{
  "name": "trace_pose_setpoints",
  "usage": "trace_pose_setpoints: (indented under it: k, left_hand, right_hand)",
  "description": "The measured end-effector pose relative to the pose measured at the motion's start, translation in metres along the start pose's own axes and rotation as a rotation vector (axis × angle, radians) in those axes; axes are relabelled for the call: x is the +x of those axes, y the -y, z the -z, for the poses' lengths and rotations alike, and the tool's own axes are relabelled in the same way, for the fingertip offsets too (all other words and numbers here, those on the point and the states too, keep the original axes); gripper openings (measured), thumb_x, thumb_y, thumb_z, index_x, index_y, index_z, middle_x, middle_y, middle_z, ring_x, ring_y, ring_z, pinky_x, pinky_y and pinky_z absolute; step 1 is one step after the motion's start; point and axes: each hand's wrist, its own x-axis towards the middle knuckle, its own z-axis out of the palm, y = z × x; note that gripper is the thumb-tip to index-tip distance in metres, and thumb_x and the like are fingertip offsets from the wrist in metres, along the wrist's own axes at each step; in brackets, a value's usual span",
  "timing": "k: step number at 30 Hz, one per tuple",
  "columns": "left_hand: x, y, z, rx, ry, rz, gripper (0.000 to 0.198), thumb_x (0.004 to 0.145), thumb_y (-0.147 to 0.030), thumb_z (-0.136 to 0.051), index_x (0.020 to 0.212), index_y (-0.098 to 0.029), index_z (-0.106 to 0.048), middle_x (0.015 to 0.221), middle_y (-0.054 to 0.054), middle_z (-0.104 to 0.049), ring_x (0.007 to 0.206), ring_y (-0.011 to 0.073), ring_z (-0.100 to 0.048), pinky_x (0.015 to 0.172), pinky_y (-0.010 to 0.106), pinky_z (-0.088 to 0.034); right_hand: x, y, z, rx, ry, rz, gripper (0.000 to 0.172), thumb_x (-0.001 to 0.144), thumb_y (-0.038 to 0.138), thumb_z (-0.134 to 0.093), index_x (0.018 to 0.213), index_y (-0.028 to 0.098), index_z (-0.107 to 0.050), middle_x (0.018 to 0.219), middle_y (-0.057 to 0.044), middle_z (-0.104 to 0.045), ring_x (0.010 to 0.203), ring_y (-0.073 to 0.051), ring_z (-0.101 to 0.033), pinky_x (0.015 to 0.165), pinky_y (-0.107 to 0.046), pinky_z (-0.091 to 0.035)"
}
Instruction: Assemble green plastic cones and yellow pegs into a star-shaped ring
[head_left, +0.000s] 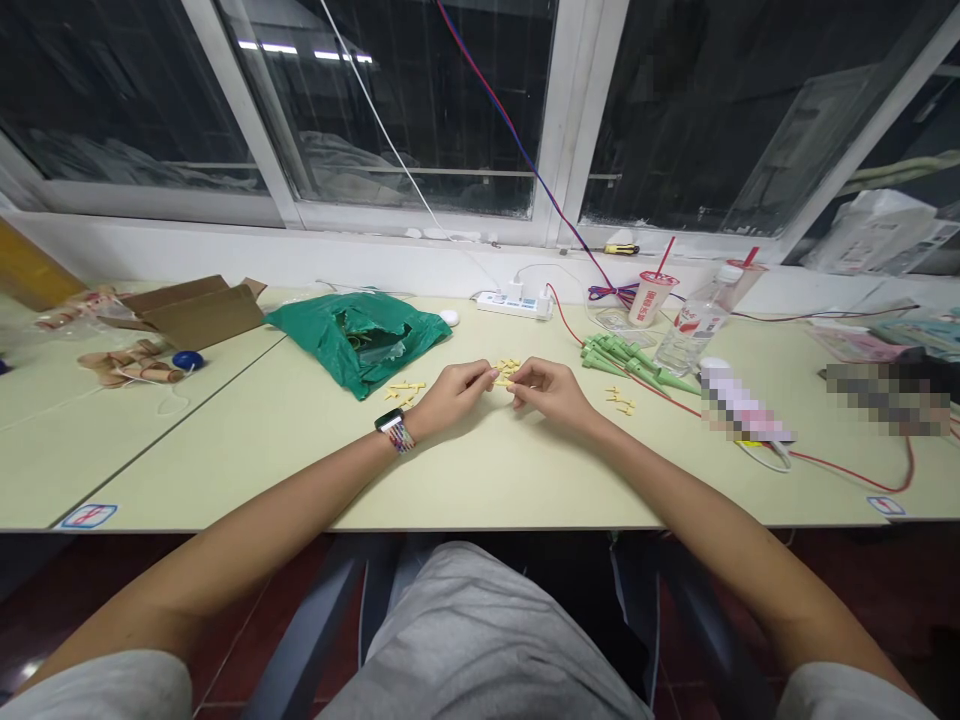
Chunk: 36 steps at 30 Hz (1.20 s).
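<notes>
My left hand (457, 395), with a watch on its wrist, is closed in a pinch at the middle of the table. Facing it, my right hand (553, 393) is also pinched, thumb against fingers. Between the fingertips of both hands is a small yellow plastic piece (503, 383), partly hidden by them. Just behind the hands lies a little heap of similar yellow pieces (510, 366). More yellow pieces (405, 388) are scattered left of my left hand, by the green bag. Another few yellow pieces (619, 400) lie right of my right hand.
A torn green plastic bag (352, 335) lies at left, near a cardboard box (199, 315). Several green tapered pieces (622, 355) lie at right beside a clear bottle (694, 325) and a drink cup (652, 300). A red cable (832, 462) crosses there. A power strip (510, 304) sits behind.
</notes>
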Motion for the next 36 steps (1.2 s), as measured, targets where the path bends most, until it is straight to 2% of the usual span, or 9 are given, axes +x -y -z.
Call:
trace_pose_setpoints:
  k: [2, 6, 12, 14, 18, 24, 27, 31, 36]
  left_hand:
    - [0.000, 0.001, 0.000, 0.006, 0.009, 0.019, 0.046, 0.110, -0.048, -0.043, 0.076, -0.019, -0.057, 0.069, -0.001, -0.053, 0.068, 0.0150, -0.049, 0.068, 0.030, -0.037]
    - [0.000, 0.001, 0.001, -0.029, 0.038, 0.024, 0.035, 0.104, -0.051, -0.055, 0.093, -0.019, -0.063, 0.070, -0.004, -0.054, 0.066, 0.0144, -0.046, 0.063, 0.028, -0.034]
    - [0.000, 0.000, 0.001, -0.002, 0.072, 0.072, 0.053, 0.110, -0.051, -0.042, 0.069, -0.018, -0.054, 0.062, -0.002, -0.049, 0.061, 0.0134, -0.044, 0.063, 0.029, -0.034]
    - [0.000, 0.002, 0.000, -0.042, 0.072, 0.093, 0.048, 0.108, -0.053, -0.047, 0.076, -0.019, -0.059, 0.064, -0.003, -0.052, 0.061, 0.0137, -0.047, 0.062, 0.029, -0.035]
    - [0.000, 0.005, -0.002, -0.143, 0.062, 0.048, 0.036, 0.098, -0.055, -0.067, 0.107, -0.020, -0.067, 0.074, -0.003, -0.061, 0.068, 0.0151, -0.056, 0.064, 0.027, -0.041]
    - [0.002, 0.005, 0.000, -0.146, 0.057, 0.028, 0.033, 0.103, -0.050, -0.059, 0.093, -0.020, -0.063, 0.077, -0.001, -0.062, 0.069, 0.0150, -0.058, 0.066, 0.028, -0.044]
    - [0.004, 0.011, 0.008, -0.037, -0.011, 0.002, 0.035, 0.106, -0.049, -0.054, 0.091, -0.019, -0.065, 0.078, 0.001, -0.064, 0.071, 0.0164, -0.058, 0.067, 0.029, -0.045]
    - [0.006, 0.028, 0.029, 0.263, -0.069, -0.066, 0.037, 0.107, -0.045, -0.049, 0.101, -0.018, -0.074, 0.097, 0.008, -0.072, 0.086, 0.0207, -0.065, 0.075, 0.033, -0.048]
    - [0.007, 0.046, 0.051, 0.637, 0.047, -0.022, 0.034, 0.101, -0.036, -0.049, 0.109, -0.018, -0.077, 0.112, 0.011, -0.072, 0.086, 0.0225, -0.069, 0.071, 0.035, -0.047]
  right_hand:
    - [0.000, 0.000, 0.000, 0.001, 0.001, 0.002, 0.042, 0.083, 0.059, -0.084, 0.091, 0.021, -0.069, 0.074, -0.001, -0.073, 0.067, -0.019, -0.074, 0.068, -0.034, -0.062]
    - [0.000, 0.001, 0.000, 0.005, -0.015, -0.003, 0.042, 0.082, 0.059, -0.084, 0.090, 0.021, -0.068, 0.073, -0.001, -0.071, 0.066, -0.019, -0.073, 0.067, -0.035, -0.062]
    - [0.000, -0.001, 0.000, -0.017, 0.005, -0.003, 0.041, 0.084, 0.057, -0.083, 0.092, 0.021, -0.068, 0.077, -0.002, -0.072, 0.066, -0.018, -0.072, 0.065, -0.033, -0.061]
    - [0.000, -0.002, 0.001, -0.020, 0.014, 0.003, 0.040, 0.085, 0.058, -0.082, 0.093, 0.021, -0.068, 0.078, -0.002, -0.071, 0.066, -0.018, -0.071, 0.065, -0.033, -0.061]
    - [-0.001, -0.001, 0.000, -0.023, 0.008, 0.014, 0.040, 0.086, 0.058, -0.082, 0.092, 0.021, -0.068, 0.079, -0.001, -0.070, 0.066, -0.018, -0.071, 0.063, -0.033, -0.061]
    - [0.002, 0.003, 0.005, -0.072, -0.037, 0.021, 0.030, 0.085, 0.048, -0.080, 0.091, 0.022, -0.066, 0.080, -0.001, -0.070, 0.064, -0.017, -0.070, 0.061, -0.031, -0.058]
    - [0.007, 0.004, 0.025, -0.232, -0.065, 0.066, 0.020, 0.086, 0.039, -0.075, 0.095, 0.022, -0.069, 0.083, -0.001, -0.071, 0.061, -0.015, -0.066, 0.060, -0.028, -0.053]
    - [0.007, 0.000, 0.080, -0.611, -0.059, 0.110, 0.016, 0.083, 0.030, -0.067, 0.092, 0.020, -0.075, 0.084, -0.003, -0.075, 0.067, -0.016, -0.066, 0.068, -0.029, -0.051]
    - [-0.006, -0.005, 0.150, -0.911, -0.037, -0.162, 0.021, 0.080, 0.028, -0.066, 0.091, 0.020, -0.082, 0.090, -0.005, -0.080, 0.074, -0.019, -0.067, 0.071, -0.030, -0.048]
